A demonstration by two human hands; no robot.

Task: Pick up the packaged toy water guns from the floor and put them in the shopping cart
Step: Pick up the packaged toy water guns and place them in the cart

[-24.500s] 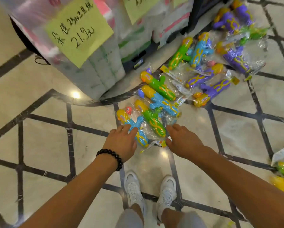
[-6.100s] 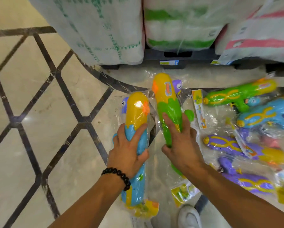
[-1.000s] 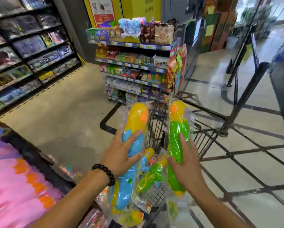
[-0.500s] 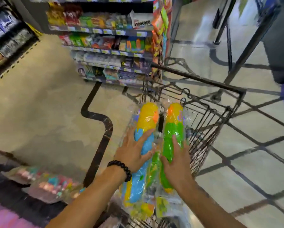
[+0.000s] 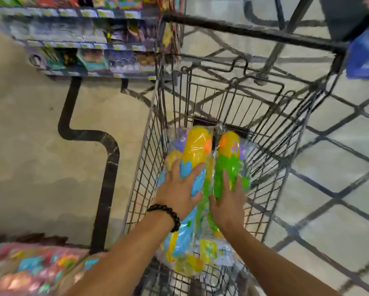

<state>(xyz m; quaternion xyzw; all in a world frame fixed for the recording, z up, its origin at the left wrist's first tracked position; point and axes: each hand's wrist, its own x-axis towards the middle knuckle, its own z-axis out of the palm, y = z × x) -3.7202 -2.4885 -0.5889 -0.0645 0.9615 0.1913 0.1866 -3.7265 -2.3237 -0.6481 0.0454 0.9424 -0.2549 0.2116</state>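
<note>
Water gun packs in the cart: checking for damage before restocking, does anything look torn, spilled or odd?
Nothing stands out. The left hand grips the blue pack, the right hand the green pack, both inside the cart; wrapping looks intact, though blurred.

both arms reach forward and down; left grip point(image 5: 180, 190) and right grip point(image 5: 229, 201) each clasp something.

Two packaged water guns, one blue point(image 5: 193, 178), one green point(image 5: 226, 167); one cart point(image 5: 252, 28).

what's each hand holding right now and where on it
The left hand grips the blue and yellow water gun around the middle of its body. The right hand grips the green and yellow water gun at its middle, over the shopping cart.
</note>
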